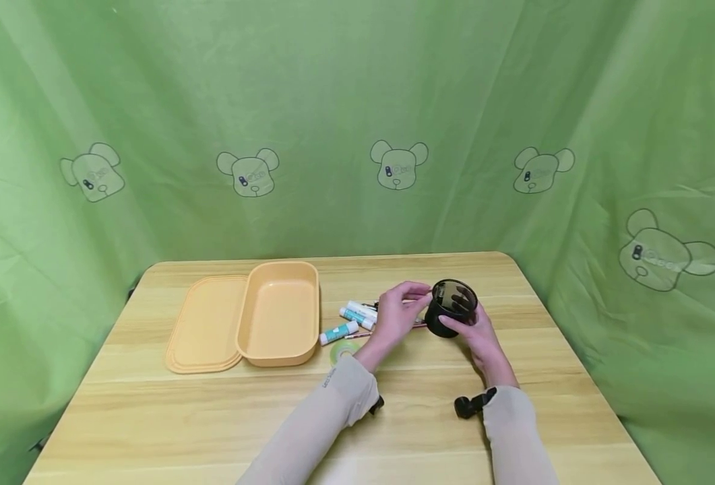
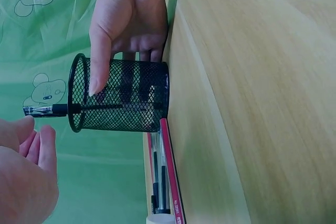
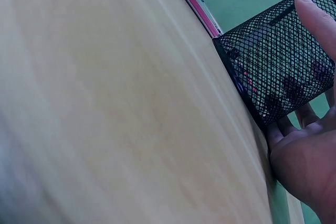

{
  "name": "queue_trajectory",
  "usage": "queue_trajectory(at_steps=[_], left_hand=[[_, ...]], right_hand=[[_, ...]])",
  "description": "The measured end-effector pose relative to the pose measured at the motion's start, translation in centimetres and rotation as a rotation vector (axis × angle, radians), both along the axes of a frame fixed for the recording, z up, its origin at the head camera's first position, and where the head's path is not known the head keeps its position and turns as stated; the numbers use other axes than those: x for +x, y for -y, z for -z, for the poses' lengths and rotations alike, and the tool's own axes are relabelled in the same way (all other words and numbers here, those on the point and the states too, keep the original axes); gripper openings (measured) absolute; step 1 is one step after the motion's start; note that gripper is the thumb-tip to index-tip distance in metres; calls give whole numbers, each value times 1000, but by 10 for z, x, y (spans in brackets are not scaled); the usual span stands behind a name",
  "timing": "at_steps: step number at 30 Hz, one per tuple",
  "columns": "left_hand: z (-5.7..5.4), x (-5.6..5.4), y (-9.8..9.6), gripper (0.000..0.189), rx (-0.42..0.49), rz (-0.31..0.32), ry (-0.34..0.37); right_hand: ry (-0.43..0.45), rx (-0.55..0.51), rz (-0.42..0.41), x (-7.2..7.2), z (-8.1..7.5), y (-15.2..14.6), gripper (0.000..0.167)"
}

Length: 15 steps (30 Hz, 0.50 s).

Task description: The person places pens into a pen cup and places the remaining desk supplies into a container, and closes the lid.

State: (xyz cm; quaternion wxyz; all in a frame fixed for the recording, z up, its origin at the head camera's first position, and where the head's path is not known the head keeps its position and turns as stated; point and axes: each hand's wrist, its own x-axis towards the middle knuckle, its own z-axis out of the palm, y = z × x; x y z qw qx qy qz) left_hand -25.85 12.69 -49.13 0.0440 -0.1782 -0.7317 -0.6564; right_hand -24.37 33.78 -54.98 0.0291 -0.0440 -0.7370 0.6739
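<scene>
My right hand (image 1: pixel 481 337) grips a black mesh pen holder (image 1: pixel 439 320) from its right side, thumb across the front and fingers behind. The holder stands upright with its base on the table. A black pen (image 2: pixel 59 110) stands inside it, its clear end sticking out past the rim. Beside that end is my left hand (image 2: pixel 26 177), fingertips right at the pen and fingers loosely bent. In the head view the left hand (image 1: pixel 395 313) reaches to the holder's left rim. A red pencil (image 2: pixel 172 174) and several pens lie at the holder's base.
Two teal-and-white glue sticks (image 1: pixel 337 333) and a green tape roll (image 1: pixel 343 350) lie left of the left hand. Further left stands an orange plastic box (image 1: pixel 280 357), its lid (image 1: pixel 202 323) flat beside it. Green curtain (image 1: pixel 327 87) surrounds the wooden table (image 1: pixel 418 438).
</scene>
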Motion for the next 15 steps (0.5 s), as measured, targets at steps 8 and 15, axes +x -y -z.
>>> queue_trajectory(at_steps=[8, 15], left_hand=[[0, -4, 12, 20, 40, -38, 38], [3, -3, 31, 22, 78, -39, 70]], right_hand=[[21, 8, -3, -1, 3, -3, 91], [33, 10, -3, -1, 4, -3, 94]])
